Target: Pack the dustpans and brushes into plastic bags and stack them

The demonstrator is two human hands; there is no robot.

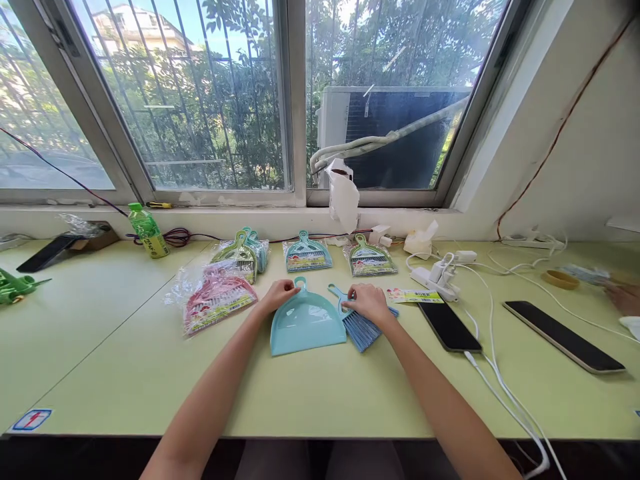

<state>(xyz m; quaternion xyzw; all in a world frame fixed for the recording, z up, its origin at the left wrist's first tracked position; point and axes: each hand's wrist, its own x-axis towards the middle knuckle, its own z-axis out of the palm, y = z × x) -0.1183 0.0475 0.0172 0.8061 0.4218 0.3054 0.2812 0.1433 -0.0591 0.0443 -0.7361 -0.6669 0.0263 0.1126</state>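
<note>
Light-blue dustpan [307, 323], glossy; hands [325, 299] apart, left pinching its handle.

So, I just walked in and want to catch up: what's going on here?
Someone's left hand grips the handle of a light-blue dustpan, while the right hand holds a small blue brush beside it. Both lie unwrapped on the yellow-green table, with plastic-wrapped dustpan-and-brush sets behind.

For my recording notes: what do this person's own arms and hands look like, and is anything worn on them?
The left hand and right hand are ungloved, with slender fingers. Both forearms show no sleeves, and no watch, bracelet or marking is visible on them. No ring shows, though a small one could be missed at this size.
</note>
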